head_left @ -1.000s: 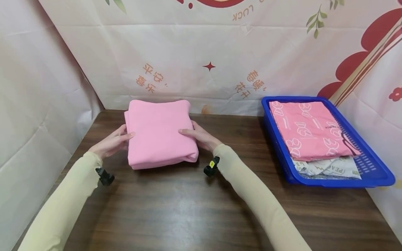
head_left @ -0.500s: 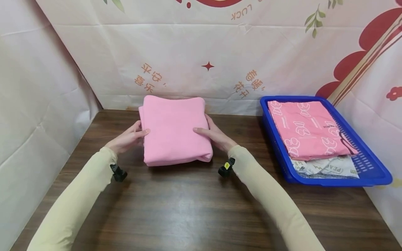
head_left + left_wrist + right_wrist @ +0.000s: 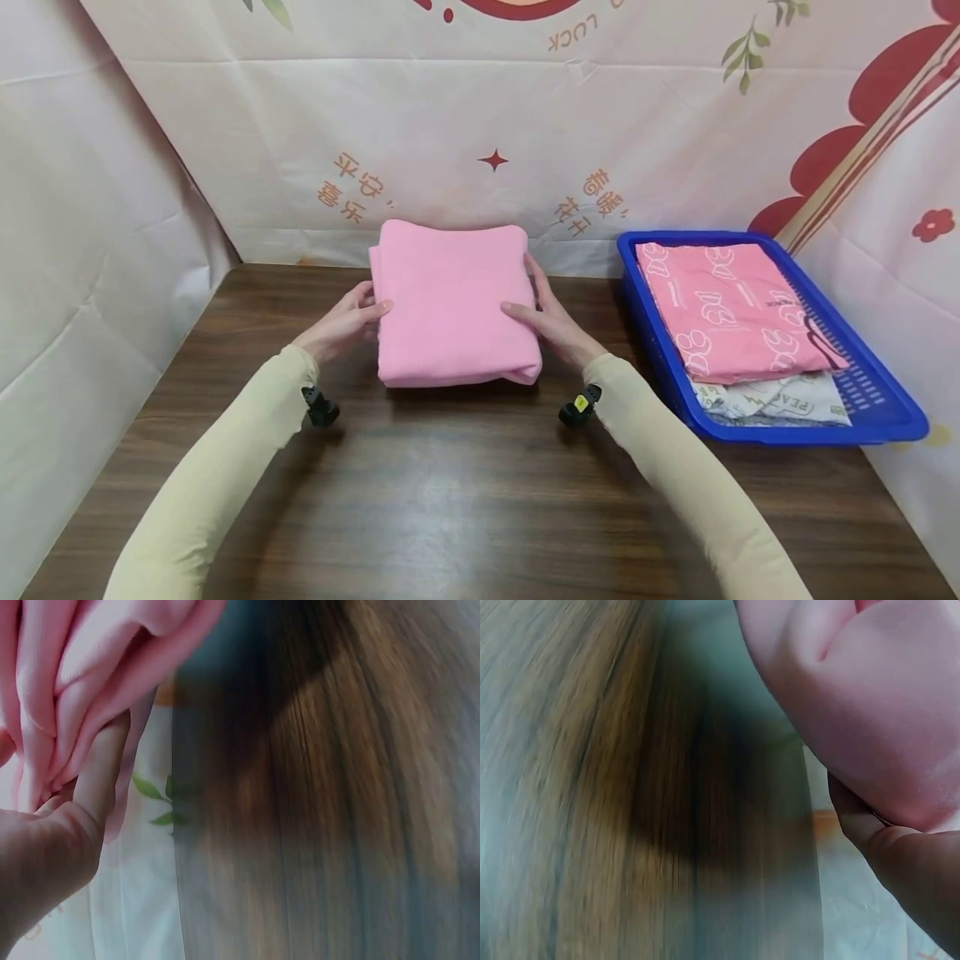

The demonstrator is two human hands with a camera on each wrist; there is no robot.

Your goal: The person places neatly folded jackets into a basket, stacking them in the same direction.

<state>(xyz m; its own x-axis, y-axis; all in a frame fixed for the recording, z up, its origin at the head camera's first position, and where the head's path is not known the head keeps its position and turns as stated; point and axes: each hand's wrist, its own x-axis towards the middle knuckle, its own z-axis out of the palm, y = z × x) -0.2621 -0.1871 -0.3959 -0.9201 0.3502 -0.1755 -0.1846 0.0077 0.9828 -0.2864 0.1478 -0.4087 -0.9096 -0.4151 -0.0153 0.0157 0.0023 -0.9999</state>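
Observation:
A thick square of folded pink fleecy cloth [image 3: 453, 304] is held up over the table between both hands in the head view. My left hand [image 3: 343, 321] grips its left side, thumb on top and fingers underneath. On the opposite side my right hand [image 3: 553, 317] grips it the same way, its thumb lying on the upper face. The left wrist view shows several layered folds of the pink cloth [image 3: 97, 682] with fingers tucked beneath them. A smooth rounded fold of the cloth [image 3: 885, 712] rests over the fingers in the right wrist view.
On the right stands a blue plastic basket [image 3: 885, 417] holding a folded pink printed cloth [image 3: 738, 312] above a white printed one [image 3: 802, 400]. The dark wooden table [image 3: 442, 492] ends at a printed fabric backdrop [image 3: 450, 108] behind and at both sides.
Both hands have moved to the right, carrying the folded pink cloth from the left of the table toward its middle. The basket stays in place; the head view shifts slightly.

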